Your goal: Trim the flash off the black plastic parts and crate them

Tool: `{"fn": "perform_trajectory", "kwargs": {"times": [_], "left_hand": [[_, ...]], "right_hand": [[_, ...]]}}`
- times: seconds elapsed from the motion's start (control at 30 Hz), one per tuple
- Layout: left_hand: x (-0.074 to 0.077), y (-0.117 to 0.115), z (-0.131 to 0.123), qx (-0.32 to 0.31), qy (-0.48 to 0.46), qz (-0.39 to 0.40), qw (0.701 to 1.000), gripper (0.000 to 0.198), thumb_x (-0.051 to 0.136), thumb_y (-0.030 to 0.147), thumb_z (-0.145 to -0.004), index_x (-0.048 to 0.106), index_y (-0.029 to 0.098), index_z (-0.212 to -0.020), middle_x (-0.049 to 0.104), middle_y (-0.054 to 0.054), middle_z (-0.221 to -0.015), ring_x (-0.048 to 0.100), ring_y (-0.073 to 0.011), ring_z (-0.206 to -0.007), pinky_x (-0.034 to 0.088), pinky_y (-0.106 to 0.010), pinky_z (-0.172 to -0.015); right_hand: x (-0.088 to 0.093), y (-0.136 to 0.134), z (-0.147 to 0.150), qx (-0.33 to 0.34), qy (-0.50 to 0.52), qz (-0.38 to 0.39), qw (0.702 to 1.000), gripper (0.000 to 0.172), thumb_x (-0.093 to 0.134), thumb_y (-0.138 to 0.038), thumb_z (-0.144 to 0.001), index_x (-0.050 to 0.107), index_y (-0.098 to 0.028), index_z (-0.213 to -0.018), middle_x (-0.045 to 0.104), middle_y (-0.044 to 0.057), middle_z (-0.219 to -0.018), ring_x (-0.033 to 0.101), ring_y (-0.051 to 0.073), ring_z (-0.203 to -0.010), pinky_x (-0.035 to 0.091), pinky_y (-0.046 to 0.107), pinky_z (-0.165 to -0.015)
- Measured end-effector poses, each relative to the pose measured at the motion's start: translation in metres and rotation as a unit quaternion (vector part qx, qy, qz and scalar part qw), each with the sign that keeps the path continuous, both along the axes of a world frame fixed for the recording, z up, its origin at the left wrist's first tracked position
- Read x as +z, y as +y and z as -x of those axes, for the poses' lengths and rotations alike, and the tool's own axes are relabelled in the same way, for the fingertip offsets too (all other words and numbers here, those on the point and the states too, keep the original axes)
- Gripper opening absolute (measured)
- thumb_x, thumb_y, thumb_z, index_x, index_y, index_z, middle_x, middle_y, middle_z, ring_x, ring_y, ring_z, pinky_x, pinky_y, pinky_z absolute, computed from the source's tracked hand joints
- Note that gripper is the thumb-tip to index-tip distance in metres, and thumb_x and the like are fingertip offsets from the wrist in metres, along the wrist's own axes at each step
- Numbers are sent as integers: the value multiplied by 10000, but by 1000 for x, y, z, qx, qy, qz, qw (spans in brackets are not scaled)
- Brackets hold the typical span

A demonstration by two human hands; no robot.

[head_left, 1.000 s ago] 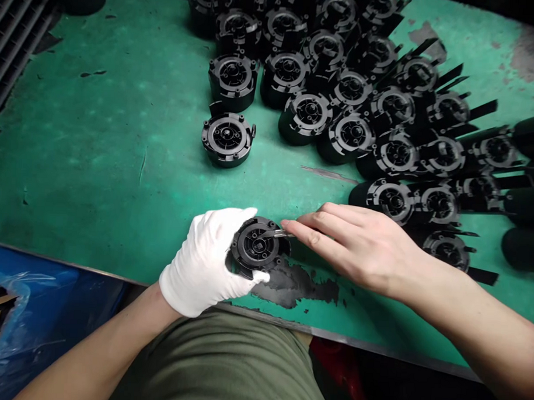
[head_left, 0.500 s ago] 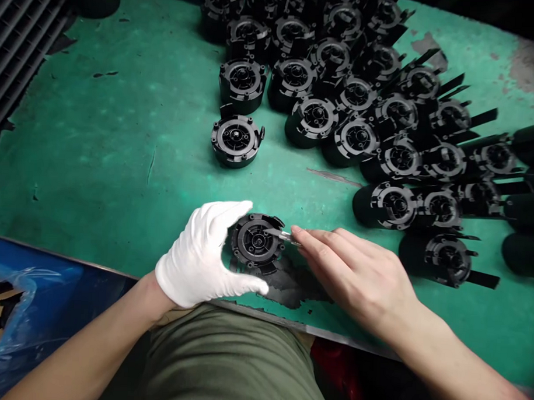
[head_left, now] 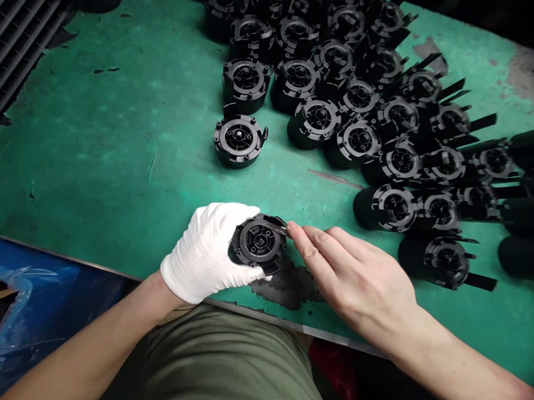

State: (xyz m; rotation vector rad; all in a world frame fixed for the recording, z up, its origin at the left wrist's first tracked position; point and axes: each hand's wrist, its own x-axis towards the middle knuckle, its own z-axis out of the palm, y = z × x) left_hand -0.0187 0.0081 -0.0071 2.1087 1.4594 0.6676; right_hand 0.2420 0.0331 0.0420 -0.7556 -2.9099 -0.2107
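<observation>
My left hand point(head_left: 208, 250), in a white glove, is wrapped round a round black plastic housing point(head_left: 259, 243) just above the near edge of the green table point(head_left: 98, 147). Its ribbed face is turned up toward me. My bare right hand point(head_left: 356, 279) pinches a small thin metal tool point(head_left: 280, 228) between thumb and forefinger. The tool's tip rests on the housing's upper right rim.
Many more black housings point(head_left: 362, 110) lie in rows across the back and right of the table, some with long black tabs. One lone housing point(head_left: 239, 139) sits apart at centre. A blue plastic-lined bin point(head_left: 31, 308) stands at lower left. Worn black patches mark the table edge.
My right hand has drawn the tool from the housing's middle out to its upper right rim. The left hand has kept hold, tilting the housing slightly.
</observation>
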Motion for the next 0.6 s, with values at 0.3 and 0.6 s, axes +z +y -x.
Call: {"fn": "perform_trajectory", "kwargs": {"times": [0.3,0.6], "left_hand": [[2,3,-1,-4,-2,4,1000,616,854,463,-714,652,244,-1253,754,-106,-1221,745,-352,-1110,574,-455,-961],[0,4,3,-12,-9,-2,1000,727,871,532,-722,629,186,-1314,754,-120,-1221,744,-343,-1105,569,-458,-954]], "right_hand": [[4,13,-4,60,-18,-11,998,428,579,35,-933,602,77,-1358,769,163,-1026,588,213,-763,517,356,-631],[-3,33,-12,114,3,-16,993,439,578,29,-936,598,36,-1374,753,123,-974,592,214,-784,534,357,-641]]}}
